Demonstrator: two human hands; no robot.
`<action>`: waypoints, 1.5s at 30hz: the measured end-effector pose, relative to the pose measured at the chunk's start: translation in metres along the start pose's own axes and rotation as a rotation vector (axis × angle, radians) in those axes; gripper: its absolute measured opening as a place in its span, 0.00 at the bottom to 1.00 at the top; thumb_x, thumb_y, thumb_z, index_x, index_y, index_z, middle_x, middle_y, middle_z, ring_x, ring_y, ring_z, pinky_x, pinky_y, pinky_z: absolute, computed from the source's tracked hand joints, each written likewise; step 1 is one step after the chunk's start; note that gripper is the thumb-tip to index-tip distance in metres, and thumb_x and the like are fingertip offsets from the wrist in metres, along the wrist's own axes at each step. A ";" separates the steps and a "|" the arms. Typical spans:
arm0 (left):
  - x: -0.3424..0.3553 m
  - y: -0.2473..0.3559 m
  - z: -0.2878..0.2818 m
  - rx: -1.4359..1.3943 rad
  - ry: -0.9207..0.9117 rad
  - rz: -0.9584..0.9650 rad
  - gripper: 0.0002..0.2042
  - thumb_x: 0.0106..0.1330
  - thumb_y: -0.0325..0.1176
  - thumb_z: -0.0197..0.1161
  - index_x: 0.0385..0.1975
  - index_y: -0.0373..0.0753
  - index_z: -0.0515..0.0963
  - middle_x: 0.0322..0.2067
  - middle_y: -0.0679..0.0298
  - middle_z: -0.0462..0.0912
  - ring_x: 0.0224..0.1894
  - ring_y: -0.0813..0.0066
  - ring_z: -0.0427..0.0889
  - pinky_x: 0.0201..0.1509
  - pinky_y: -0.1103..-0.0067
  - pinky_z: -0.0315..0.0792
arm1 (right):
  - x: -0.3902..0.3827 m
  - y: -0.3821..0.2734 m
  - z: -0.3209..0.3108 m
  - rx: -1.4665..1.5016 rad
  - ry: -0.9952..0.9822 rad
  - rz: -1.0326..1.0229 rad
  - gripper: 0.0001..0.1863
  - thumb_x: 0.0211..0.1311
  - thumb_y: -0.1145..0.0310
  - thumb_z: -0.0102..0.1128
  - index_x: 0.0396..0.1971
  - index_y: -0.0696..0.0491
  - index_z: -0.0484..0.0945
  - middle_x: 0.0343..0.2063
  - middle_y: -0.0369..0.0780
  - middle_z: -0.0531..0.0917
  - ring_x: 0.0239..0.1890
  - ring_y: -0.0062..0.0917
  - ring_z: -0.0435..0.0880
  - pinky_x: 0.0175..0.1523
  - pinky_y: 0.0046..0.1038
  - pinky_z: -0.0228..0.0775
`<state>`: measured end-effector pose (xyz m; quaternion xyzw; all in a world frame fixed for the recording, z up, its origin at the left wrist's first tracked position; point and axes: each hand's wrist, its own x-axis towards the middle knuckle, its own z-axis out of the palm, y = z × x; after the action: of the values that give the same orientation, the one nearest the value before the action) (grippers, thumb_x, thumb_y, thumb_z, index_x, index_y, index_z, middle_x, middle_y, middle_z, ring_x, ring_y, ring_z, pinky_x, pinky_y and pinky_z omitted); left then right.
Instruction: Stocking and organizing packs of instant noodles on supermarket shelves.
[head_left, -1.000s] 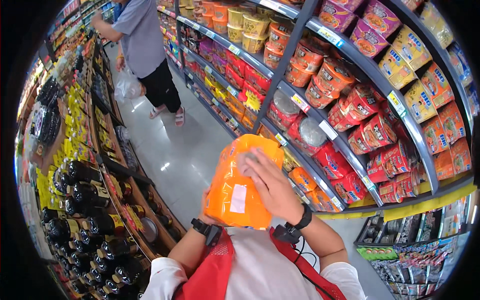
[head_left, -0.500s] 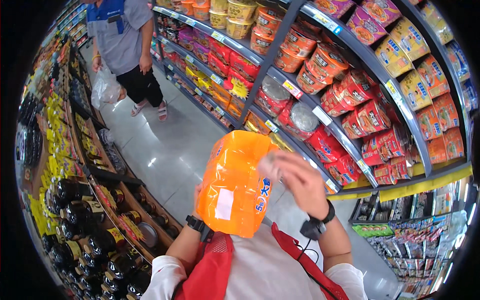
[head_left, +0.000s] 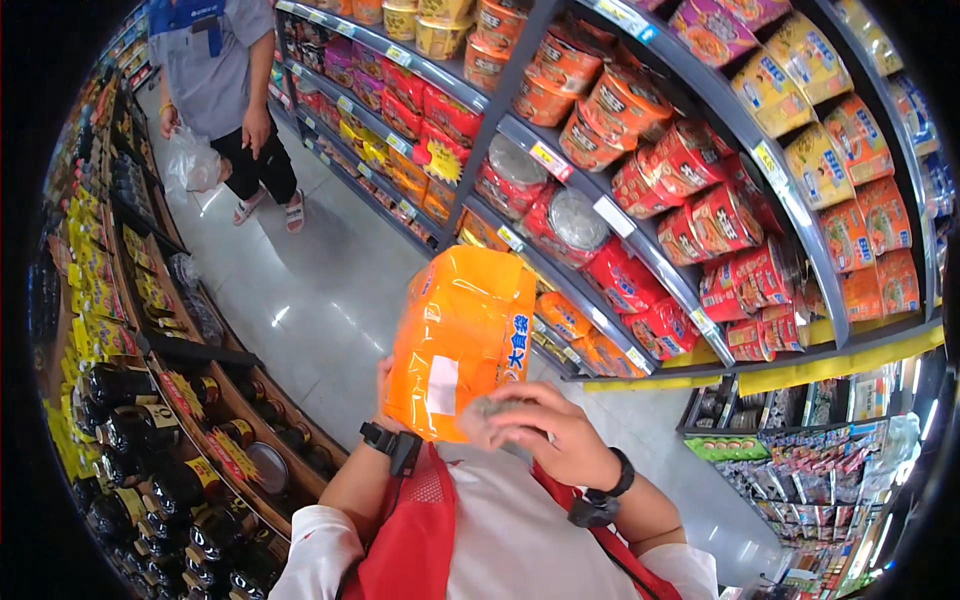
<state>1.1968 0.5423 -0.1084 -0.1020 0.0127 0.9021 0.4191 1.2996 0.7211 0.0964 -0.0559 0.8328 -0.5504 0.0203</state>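
In front of my chest is a glossy orange multipack of instant noodles (head_left: 465, 310), tilted, with a pale blank rectangle on its upper face. My left hand (head_left: 384, 388) grips its left side; most of those fingers are hidden behind the pack. At the pack's lower right corner, my right hand (head_left: 548, 425) is closed around a small crumpled greyish-pink cloth (head_left: 484, 424), which is slightly blurred and overlaps the pack's edge. Both wrists wear black bands with small devices.
Ahead on the left, a person (head_left: 225, 90) stands in the aisle holding a clear plastic bag (head_left: 192, 160). Shelves of noodle cups and packs (head_left: 700, 230) line the right. Dark-filled jars (head_left: 130, 420) crowd the left shelving, close to my left arm.
My right hand has moved down and left with the cloth, from the pack's right side to its lower corner. The pack has shifted slightly left and up; the view has turned a little.
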 end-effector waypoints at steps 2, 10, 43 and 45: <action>0.005 -0.012 0.000 0.024 0.007 0.004 0.30 0.59 0.47 0.51 0.59 0.37 0.63 0.56 0.54 0.71 0.56 0.56 0.73 0.60 0.62 0.67 | -0.015 0.000 -0.026 0.012 -0.099 -0.055 0.12 0.54 0.79 0.58 0.39 0.54 0.79 0.46 0.43 0.77 0.47 0.36 0.76 0.53 0.32 0.66; 0.015 -0.103 0.014 0.142 0.073 -0.020 0.30 0.59 0.47 0.52 0.59 0.37 0.63 0.56 0.54 0.71 0.56 0.56 0.73 0.60 0.62 0.67 | -0.076 0.023 -0.140 0.231 0.795 -0.010 0.18 0.64 0.65 0.51 0.49 0.60 0.70 0.49 0.43 0.75 0.52 0.26 0.73 0.57 0.31 0.63; 0.036 -0.283 0.035 0.345 0.137 -0.329 0.30 0.60 0.45 0.53 0.59 0.35 0.63 0.56 0.54 0.72 0.55 0.56 0.73 0.59 0.62 0.68 | -0.087 0.098 -0.289 -0.227 -0.255 -0.016 0.13 0.63 0.67 0.47 0.41 0.58 0.77 0.35 0.46 0.82 0.38 0.31 0.81 0.44 0.30 0.71; 0.038 -0.270 0.024 0.345 0.147 -0.331 0.29 0.60 0.44 0.53 0.59 0.34 0.63 0.55 0.53 0.72 0.55 0.56 0.74 0.59 0.62 0.68 | -0.065 0.073 -0.260 -0.419 -0.464 0.033 0.12 0.62 0.67 0.48 0.38 0.56 0.78 0.35 0.45 0.83 0.38 0.35 0.82 0.42 0.32 0.72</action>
<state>1.3737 0.7486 -0.0750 -0.0949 0.1801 0.7957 0.5704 1.3341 0.9949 0.1304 -0.1694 0.9021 -0.3389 0.2068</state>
